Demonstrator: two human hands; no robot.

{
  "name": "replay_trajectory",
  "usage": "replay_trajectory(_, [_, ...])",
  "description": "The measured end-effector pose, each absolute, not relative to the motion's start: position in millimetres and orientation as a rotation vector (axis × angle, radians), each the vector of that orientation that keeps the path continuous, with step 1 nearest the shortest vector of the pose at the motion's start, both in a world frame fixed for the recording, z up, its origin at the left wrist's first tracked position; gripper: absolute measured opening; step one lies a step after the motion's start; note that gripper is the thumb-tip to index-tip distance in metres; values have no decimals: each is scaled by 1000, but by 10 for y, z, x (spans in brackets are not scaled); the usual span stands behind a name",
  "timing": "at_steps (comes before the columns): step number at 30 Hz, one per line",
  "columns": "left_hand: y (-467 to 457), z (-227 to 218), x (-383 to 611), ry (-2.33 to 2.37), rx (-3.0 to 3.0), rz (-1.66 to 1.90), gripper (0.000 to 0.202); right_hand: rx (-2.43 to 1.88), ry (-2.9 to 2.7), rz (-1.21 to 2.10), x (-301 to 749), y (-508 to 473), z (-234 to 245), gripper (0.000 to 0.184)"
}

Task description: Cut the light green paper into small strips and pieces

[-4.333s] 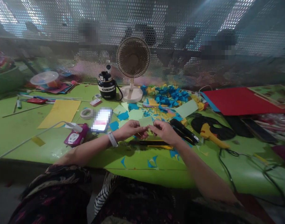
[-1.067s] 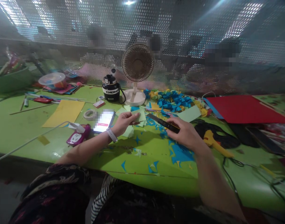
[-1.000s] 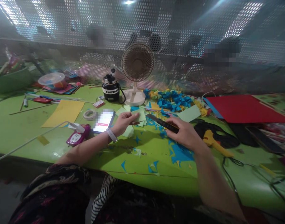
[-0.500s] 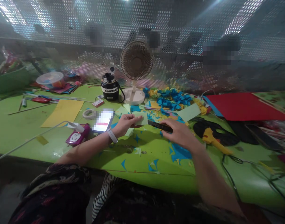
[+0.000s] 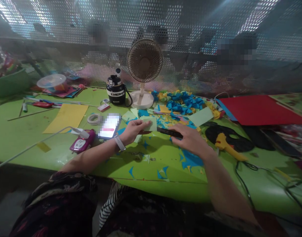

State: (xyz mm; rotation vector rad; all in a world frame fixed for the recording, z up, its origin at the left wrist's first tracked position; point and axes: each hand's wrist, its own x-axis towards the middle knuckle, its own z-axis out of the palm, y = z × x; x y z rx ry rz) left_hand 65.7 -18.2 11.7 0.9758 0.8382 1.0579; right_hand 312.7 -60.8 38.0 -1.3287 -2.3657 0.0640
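Pale green paper square sits on a scatter of blue paper scraps, with your left hand pressed fairly flat on it. Your right hand lies over a narrow black ruler, fingers low and close together, though I can't tell if you're really gripping it. Its tip runs to the square's lower edge. Lit smartphone sits just left, on the glossy green tabletop.
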Motion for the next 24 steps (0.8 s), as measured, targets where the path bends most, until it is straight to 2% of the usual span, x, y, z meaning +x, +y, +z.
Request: replay_trajectory(24, [-210, 66, 701, 818, 881, 1070, 51, -1318, -2394, 195, 3007, -630, 349, 29])
